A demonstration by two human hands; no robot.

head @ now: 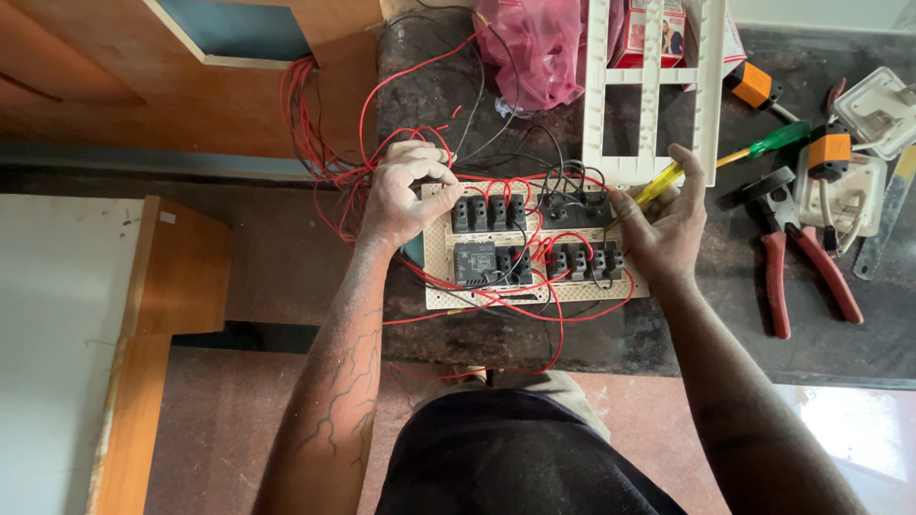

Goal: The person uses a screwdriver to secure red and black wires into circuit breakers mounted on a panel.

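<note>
A cream perforated switch board (441, 256) lies on the dark countertop (687, 334), fitted with several black switch and socket modules (489, 214) and looped red wires (534, 250). My left hand (405, 195) rests at the board's upper left corner, fingers curled around red wires there. My right hand (663, 224) sits at the board's right end and holds a screwdriver with a yellow-green handle (754, 149), its tip pointing toward the modules at the top right.
Red-handled pliers (797, 253) lie right of my hand. White electrical fittings with orange parts (840, 172), a white frame plate (649, 86) and a pink plastic bag (534, 43) sit behind. A wooden cabinet (143, 86) stands left.
</note>
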